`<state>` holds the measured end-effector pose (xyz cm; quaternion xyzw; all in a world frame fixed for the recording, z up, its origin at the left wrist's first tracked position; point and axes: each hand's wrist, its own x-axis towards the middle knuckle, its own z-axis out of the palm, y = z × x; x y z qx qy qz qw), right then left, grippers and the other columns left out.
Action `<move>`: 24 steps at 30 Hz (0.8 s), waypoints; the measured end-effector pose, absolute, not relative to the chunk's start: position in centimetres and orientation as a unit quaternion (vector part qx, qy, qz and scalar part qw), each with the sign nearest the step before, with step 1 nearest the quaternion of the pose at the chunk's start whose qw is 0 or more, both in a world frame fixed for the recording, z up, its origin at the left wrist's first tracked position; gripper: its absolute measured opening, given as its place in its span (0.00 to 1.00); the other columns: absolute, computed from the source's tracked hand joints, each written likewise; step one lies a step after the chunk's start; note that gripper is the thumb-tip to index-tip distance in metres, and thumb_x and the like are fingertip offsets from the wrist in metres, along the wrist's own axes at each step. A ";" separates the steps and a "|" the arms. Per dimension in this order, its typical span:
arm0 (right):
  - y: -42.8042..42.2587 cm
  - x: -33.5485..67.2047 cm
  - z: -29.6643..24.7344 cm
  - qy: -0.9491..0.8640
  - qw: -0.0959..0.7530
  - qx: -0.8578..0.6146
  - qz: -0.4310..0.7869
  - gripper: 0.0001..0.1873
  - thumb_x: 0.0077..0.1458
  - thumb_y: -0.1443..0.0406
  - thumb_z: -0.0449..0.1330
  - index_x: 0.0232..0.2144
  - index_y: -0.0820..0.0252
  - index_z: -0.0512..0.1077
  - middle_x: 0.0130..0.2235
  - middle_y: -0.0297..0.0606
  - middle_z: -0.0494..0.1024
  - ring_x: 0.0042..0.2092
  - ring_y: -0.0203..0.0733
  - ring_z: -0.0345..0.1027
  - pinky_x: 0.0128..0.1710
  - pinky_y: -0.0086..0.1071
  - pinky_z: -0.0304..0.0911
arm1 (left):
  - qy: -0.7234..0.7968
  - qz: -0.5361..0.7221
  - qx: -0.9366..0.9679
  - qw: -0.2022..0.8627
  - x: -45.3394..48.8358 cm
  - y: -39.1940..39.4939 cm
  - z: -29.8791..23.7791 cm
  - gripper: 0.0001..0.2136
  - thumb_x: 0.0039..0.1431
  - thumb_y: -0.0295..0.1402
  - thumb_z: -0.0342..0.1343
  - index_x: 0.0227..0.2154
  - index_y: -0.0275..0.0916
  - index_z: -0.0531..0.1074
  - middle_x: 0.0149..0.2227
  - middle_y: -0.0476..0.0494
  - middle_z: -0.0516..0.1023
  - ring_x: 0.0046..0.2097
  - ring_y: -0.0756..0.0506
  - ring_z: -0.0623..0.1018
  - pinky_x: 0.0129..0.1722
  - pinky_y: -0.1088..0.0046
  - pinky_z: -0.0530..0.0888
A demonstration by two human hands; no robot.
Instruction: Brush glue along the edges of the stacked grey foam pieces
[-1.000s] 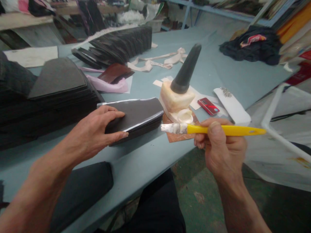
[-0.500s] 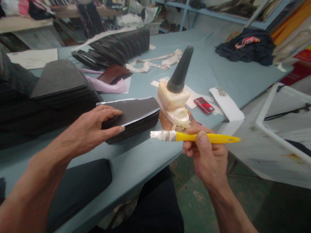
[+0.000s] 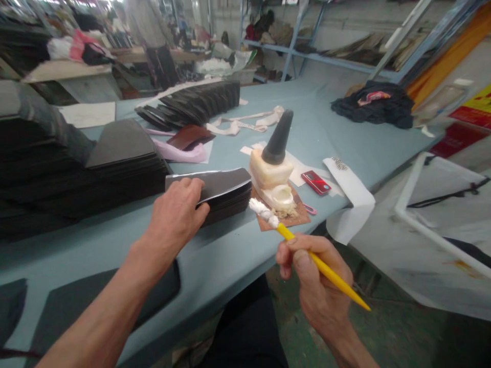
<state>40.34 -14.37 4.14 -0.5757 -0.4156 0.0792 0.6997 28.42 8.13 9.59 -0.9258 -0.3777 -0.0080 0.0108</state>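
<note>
Smooth blue tabletop (image 3: 218, 255) bears a tapered black stack (image 3: 226, 187); the left hand (image 3: 174, 212) curls fingers on it, pinch unclear; the right hand (image 3: 322, 278) grips a white-caked yellow brush (image 3: 333, 276)

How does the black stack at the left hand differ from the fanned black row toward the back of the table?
The near stack is piled flat, piece on piece, while the far row is fanned out with its pieces leaning and overlapping. The left hand touches the near stack; no hand touches the far row. Both are groups of thin, dark pieces on the same blue-grey table.
</note>
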 end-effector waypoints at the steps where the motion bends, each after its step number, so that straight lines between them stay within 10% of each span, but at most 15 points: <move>1: -14.4 40.1 4.0 -0.412 0.704 -0.572 0.084 0.07 0.73 0.65 0.60 0.42 0.50 0.79 0.31 0.30 0.82 0.25 0.32 0.72 0.26 0.26 0.71 | -0.386 -0.003 -0.922 0.015 28.7 8.0 9.8 0.17 0.70 0.32 0.48 0.56 0.35 0.73 0.57 0.30 0.78 0.60 0.29 0.78 0.53 0.53 0.79; 24: -8.9 43.5 8.7 -0.464 0.696 -0.545 0.059 0.25 0.74 0.43 0.53 0.56 0.53 0.74 0.21 0.24 0.66 0.20 0.33 0.55 0.19 0.25 0.51 | -0.430 -0.070 -0.900 -0.025 28.5 7.1 8.9 0.11 0.68 0.29 0.54 0.50 0.41 0.78 0.54 0.37 0.80 0.58 0.34 0.78 0.55 0.57 0.77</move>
